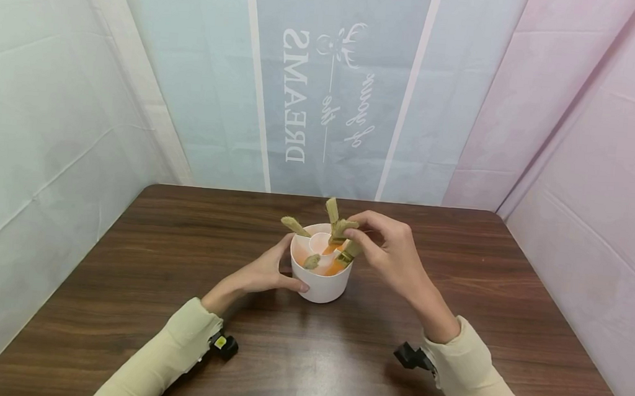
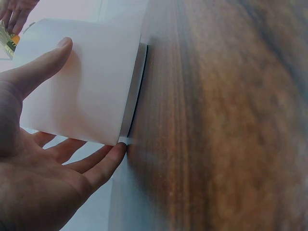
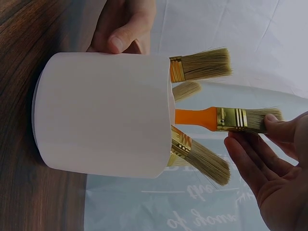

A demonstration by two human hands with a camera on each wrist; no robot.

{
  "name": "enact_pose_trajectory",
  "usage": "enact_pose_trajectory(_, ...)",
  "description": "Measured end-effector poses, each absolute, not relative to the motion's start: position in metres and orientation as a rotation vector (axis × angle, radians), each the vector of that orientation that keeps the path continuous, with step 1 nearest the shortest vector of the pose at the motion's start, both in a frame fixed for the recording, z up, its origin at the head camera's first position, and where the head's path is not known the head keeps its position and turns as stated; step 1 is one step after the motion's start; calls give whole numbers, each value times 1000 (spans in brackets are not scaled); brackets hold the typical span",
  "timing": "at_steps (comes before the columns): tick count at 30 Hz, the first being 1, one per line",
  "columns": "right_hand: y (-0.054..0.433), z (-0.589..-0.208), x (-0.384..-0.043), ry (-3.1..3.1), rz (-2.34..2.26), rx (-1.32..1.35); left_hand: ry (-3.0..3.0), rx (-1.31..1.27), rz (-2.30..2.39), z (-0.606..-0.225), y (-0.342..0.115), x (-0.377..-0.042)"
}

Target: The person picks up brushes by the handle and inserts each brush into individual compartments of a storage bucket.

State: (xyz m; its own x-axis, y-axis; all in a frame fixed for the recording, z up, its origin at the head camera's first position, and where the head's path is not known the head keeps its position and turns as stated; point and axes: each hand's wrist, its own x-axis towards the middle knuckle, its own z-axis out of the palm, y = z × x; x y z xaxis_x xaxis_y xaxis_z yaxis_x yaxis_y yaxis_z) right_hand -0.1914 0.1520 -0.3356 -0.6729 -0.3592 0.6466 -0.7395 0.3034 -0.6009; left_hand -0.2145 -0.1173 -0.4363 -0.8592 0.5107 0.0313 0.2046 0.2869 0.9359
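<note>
A white round container point(image 1: 318, 288) stands upright on the table with several paintbrushes in it, bristles up. My left hand point(image 1: 261, 274) grips its left side, the thumb on the near wall and the fingers around the far side. With thumb and fingers, my right hand point(image 1: 394, 254) pinches the bristles of one paintbrush point(image 3: 197, 118). That brush has an orange handle and a gold-coloured metal band; its handle's lower part is hidden inside the container. Other brushes point(image 3: 207, 66) lean outward at the rim, one brush point(image 1: 295, 225) toward the left. A smaller ring divides the container's inside.
The dark brown wooden table point(image 1: 191, 238) spreads around the container. Behind it hangs a pale blue printed cloth point(image 1: 331, 99), with light cloth walls point(image 1: 50, 108) at both sides. A small black camera point(image 1: 224, 344) is worn on the left wrist, another camera point(image 1: 412, 356) on the right.
</note>
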Motion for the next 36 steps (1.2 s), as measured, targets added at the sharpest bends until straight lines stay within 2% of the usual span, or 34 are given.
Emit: enact_pose_trajectory(36, 150, -340, -193, -2178, 1280, 969, 2271, 653, 1611, -438, -117, -214)
